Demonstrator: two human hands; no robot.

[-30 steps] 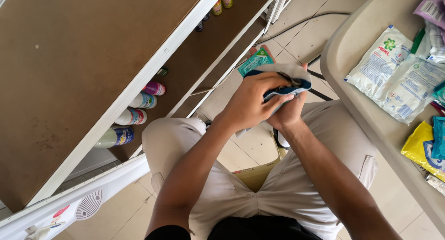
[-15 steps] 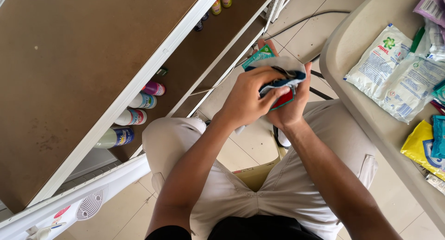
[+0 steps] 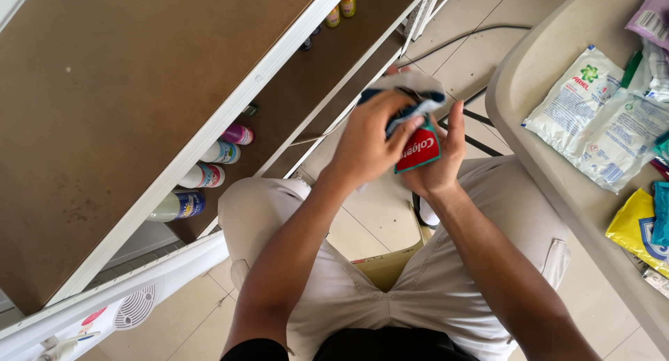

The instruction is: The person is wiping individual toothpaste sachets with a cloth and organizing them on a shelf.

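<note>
My left hand (image 3: 366,141) presses a grey-and-blue cloth (image 3: 411,96) against a small red packet with a green edge (image 3: 418,150). My right hand (image 3: 440,159) holds that packet from below and behind, fingers pointing up. Both hands hover above my lap, over my beige trousers (image 3: 446,277), between the shelf unit and the table. Part of the packet is hidden under the cloth and my left fingers.
A white shelf unit with brown boards (image 3: 139,110) stands at the left, with several bottles (image 3: 209,174) on a lower shelf. At the right, a beige table (image 3: 536,145) carries white sachets (image 3: 599,117) and a yellow packet (image 3: 637,225). A black cable (image 3: 460,37) crosses the tiled floor.
Both hands have risen slightly and the cloth has shifted up, so more of the red packet shows below my left fingers.
</note>
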